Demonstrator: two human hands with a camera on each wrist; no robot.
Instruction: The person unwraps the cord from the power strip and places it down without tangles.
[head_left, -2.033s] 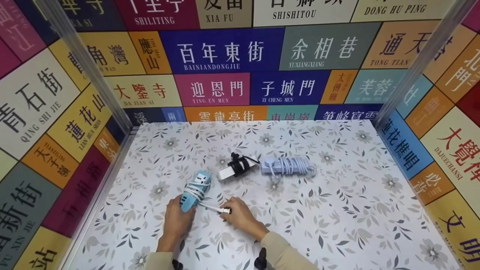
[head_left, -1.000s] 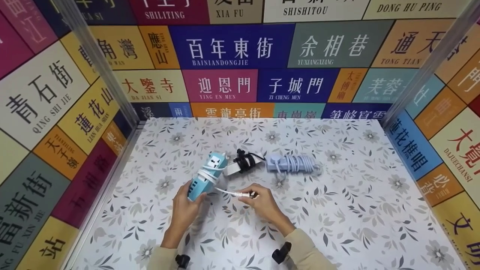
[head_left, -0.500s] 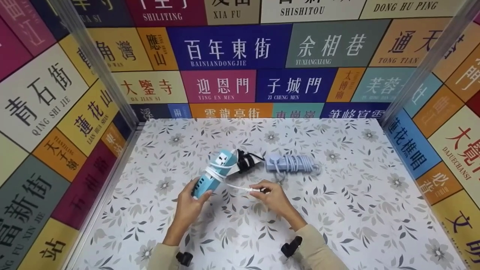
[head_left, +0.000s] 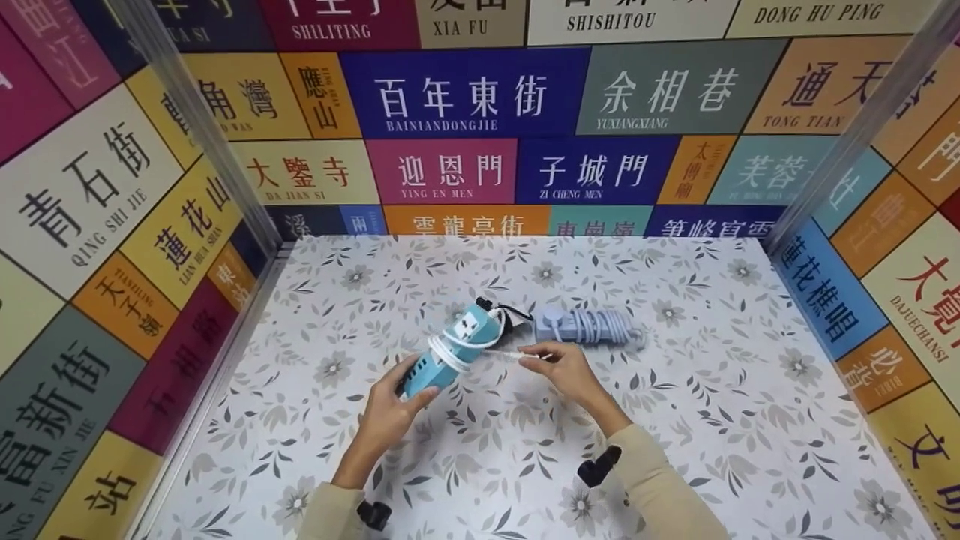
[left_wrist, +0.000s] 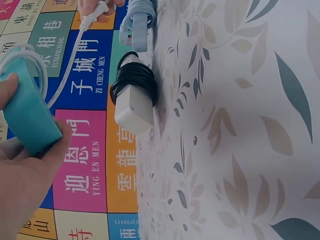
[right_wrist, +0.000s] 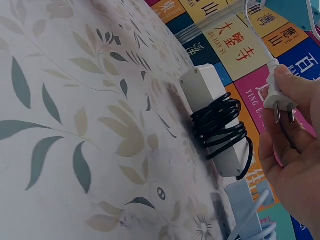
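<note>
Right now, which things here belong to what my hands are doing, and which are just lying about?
Belong, apparently:
blue power strip, held in your left hand
its white cord
white plug, pinched by your right hand

Lying about:
white bar wrapped in black cord
lavender-blue bar wrapped in matching cord

L hand point(left_wrist: 27, 185) grips blue strip point(left_wrist: 30, 110); R hand point(left_wrist: 86, 6) holds wht plug point(left_wrist: 92, 17); blk cord point(left_wrist: 134, 79) wound rnd wht strip point(left_wrist: 134, 111).
</note>
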